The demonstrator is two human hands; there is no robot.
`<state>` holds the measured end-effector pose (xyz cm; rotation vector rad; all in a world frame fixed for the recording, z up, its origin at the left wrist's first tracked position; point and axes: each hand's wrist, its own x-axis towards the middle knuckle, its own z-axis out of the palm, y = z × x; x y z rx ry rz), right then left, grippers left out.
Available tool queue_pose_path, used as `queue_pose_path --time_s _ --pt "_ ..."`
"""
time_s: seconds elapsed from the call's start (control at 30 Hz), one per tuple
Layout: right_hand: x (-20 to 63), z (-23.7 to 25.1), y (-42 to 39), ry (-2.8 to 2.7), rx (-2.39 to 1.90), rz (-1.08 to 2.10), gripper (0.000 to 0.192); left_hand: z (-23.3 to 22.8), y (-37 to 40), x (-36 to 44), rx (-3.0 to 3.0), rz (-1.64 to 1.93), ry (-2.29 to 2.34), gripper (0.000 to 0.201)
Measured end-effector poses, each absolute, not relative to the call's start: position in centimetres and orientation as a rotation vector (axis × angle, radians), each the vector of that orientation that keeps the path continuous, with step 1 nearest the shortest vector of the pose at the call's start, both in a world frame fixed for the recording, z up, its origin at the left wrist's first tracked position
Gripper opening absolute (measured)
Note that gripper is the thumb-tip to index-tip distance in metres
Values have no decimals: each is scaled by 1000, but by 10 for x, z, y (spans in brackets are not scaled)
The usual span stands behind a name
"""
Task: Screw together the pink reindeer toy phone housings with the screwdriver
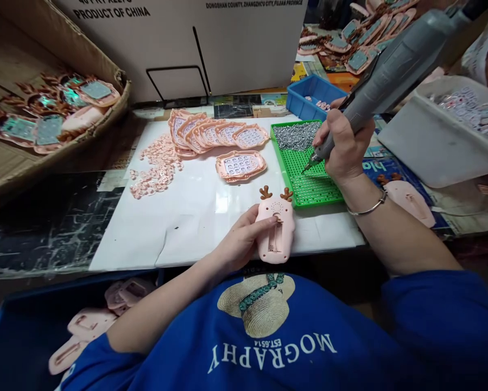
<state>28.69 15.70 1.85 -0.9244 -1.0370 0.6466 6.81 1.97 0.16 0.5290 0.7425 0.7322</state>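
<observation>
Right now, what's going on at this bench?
A person in a blue shirt works at a white board. The left hand holds a pink deer-shaped shell back side up at the board's near edge. The right hand grips a grey electric screwdriver, its tip down on the green screw tray. A row of pink keypad fronts and a pile of small pink pieces lie behind.

A pink reindeer-shaped shell [275,231] with brown antlers lies back-up at lower centre; a grey electric screwdriver [384,81] slants down from upper right.
</observation>
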Motion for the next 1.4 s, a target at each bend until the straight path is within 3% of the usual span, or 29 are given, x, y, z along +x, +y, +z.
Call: queue_pose_path --time_s 0.2,0.43,0.57,0.93,1.4 --pt "289 21 159 -1068 -895 567 43 -1 21 70 564 744 765 38" --pt "257 79 106 -1140 -762 567 27 -4 21 71 610 729 747 43" --pt "225 93 73 -1131 -654 697 29 -7 21 71 610 720 717 47" --pt "202 78 57 -1214 -550 898 24 -11 21 70 629 747 668 47" --pt "193 43 61 -1258 -447 979 21 -11 19 71 649 770 676 29"
